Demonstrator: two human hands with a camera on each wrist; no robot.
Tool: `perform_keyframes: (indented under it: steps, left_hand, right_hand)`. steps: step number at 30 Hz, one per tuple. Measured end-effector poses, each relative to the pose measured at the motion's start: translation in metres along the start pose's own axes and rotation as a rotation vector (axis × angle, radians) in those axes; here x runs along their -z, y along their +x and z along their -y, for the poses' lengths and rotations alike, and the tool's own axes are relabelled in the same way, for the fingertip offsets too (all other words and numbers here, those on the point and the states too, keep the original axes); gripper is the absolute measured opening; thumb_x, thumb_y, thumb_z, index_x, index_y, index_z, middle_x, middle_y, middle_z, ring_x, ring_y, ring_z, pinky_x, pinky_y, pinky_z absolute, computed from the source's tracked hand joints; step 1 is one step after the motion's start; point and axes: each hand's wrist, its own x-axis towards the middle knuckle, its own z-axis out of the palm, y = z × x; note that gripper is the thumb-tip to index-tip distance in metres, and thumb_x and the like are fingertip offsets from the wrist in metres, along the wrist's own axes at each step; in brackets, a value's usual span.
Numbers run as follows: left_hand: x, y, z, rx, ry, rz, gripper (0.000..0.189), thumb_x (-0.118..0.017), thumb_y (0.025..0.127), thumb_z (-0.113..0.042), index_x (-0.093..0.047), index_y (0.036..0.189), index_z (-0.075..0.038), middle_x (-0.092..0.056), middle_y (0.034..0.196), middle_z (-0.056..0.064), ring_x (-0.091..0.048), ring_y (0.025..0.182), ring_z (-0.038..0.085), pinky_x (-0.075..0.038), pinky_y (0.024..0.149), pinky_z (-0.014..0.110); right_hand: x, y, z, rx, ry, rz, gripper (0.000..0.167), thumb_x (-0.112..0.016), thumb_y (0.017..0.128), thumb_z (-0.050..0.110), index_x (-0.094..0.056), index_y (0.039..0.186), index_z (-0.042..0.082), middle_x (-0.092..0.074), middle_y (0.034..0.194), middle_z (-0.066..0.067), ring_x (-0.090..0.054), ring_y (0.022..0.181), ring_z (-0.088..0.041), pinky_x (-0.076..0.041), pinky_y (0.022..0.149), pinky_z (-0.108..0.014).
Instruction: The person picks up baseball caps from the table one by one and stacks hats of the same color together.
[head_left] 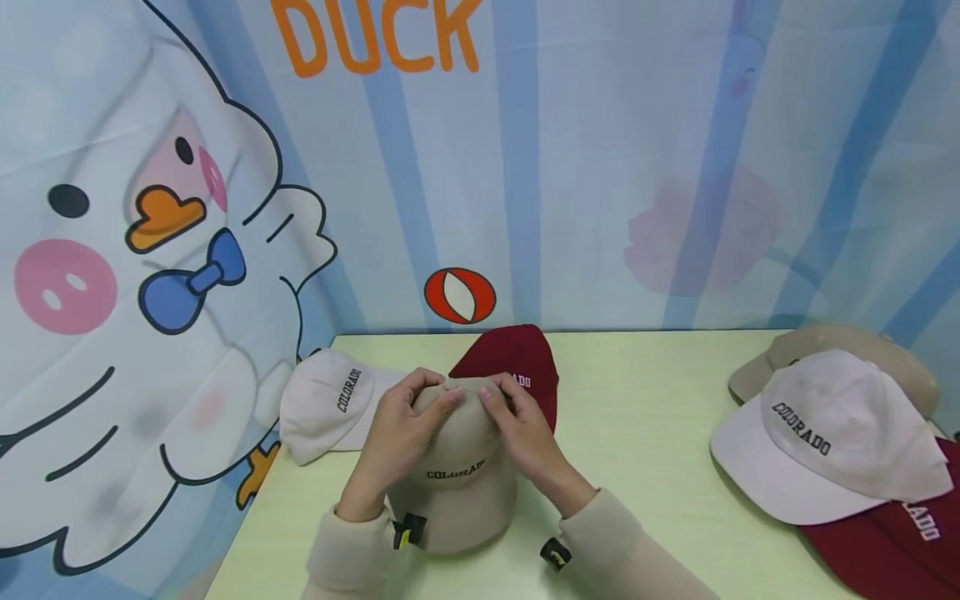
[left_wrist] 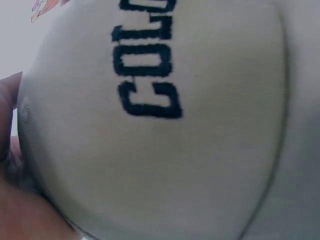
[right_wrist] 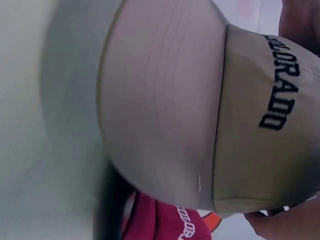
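Observation:
A beige baseball cap lettered COLORADO is held over the table, its brim towards me. My left hand grips the crown's left side, thumb on the near face and fingers behind. On the opposite side my right hand pinches the crown in the same way. The left wrist view is filled by the cap's front panel, with part of a hand at the left edge. In the right wrist view, the curved brim shows. Behind the beige cap are a white cap and a partly hidden dark red cap.
At the table's right, a white cap overlaps another beige cap and a dark red cap. A printed cloth backdrop stands behind the pale green table and along its left side.

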Motion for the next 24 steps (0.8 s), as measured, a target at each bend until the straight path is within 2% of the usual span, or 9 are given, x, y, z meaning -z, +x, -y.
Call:
perform_keyframes:
  steps: [6, 12, 16, 21, 24]
  left_hand:
    - [-0.018, 0.008, 0.003, -0.065, -0.046, -0.027, 0.016, -0.076, 0.096, -0.030, -0.070, 0.101, -0.016, -0.070, 0.099, 0.005, -0.062, 0.089, 0.021, -0.052, 0.079, 0.032]
    - [-0.036, 0.018, 0.006, -0.085, -0.101, -0.080, 0.017, -0.078, 0.094, -0.028, -0.074, 0.104, -0.015, -0.073, 0.103, 0.004, -0.065, 0.095, 0.020, -0.054, 0.084, 0.037]
    - [-0.049, 0.024, 0.006, -0.095, -0.138, -0.146, 0.019, -0.079, 0.092, -0.031, -0.077, 0.105, -0.018, -0.075, 0.104, 0.001, -0.066, 0.098, 0.018, -0.053, 0.086, 0.037]
    - [-0.064, 0.031, 0.006, -0.138, -0.207, -0.245, 0.017, -0.080, 0.092, -0.029, -0.077, 0.104, -0.018, -0.076, 0.102, 0.001, -0.065, 0.100, 0.016, -0.051, 0.086, 0.031]
    - [-0.073, 0.034, 0.005, -0.142, -0.220, -0.279, 0.017, -0.079, 0.092, -0.027, -0.075, 0.105, -0.016, -0.075, 0.102, 0.004, -0.061, 0.103, 0.016, -0.050, 0.087, 0.035]
  right_hand:
    - [0.012, -0.002, 0.008, 0.027, 0.029, -0.070, 0.018, -0.053, 0.109, 0.025, -0.062, 0.110, 0.009, -0.062, 0.110, -0.005, -0.057, 0.103, -0.019, -0.046, 0.091, -0.030]
    - [0.024, -0.004, 0.012, -0.002, 0.024, -0.152, 0.021, -0.055, 0.108, 0.027, -0.061, 0.107, 0.007, -0.060, 0.105, -0.002, -0.056, 0.101, -0.017, -0.046, 0.091, -0.029]
    - [0.033, -0.004, 0.012, -0.028, 0.022, -0.210, 0.023, -0.058, 0.107, 0.026, -0.062, 0.107, 0.003, -0.060, 0.105, -0.006, -0.055, 0.100, -0.017, -0.046, 0.089, -0.028]
    - [0.046, -0.004, 0.015, -0.079, 0.033, -0.270, 0.024, -0.062, 0.105, 0.027, -0.064, 0.107, 0.003, -0.060, 0.104, -0.002, -0.055, 0.100, -0.017, -0.046, 0.088, -0.026]
    - [0.054, -0.005, 0.017, -0.102, 0.044, -0.296, 0.025, -0.062, 0.105, 0.027, -0.065, 0.109, 0.003, -0.060, 0.105, 0.000, -0.056, 0.101, -0.016, -0.046, 0.089, -0.026]
